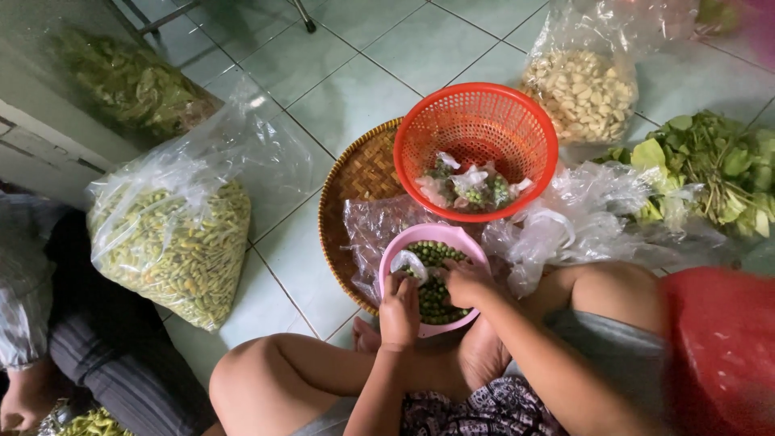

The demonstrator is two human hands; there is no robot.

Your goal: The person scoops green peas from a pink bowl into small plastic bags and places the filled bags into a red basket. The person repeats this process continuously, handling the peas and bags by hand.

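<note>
I sit cross-legged on a tiled floor with a pink bowl [464, 238] of small green round vegetables [432, 295] before my legs. My left hand [400, 307] is over the bowl's near left side and pinches a small clear plastic bag [409, 263] at its mouth. My right hand [467, 282] rests in the bowl on the green vegetables, fingers curled into them. Just beyond the bowl stands a red mesh basket [476, 121] holding several small tied bags of greens [472, 187].
A round woven tray [359, 173] lies under the basket and bowl, with loose clear plastic bags [565, 218]. A large bag of green chillies [173, 246] stands left, a bag of peeled garlic [581, 93] far right, leafy greens [710, 165] right. Another person's sleeve [32, 266] is at left.
</note>
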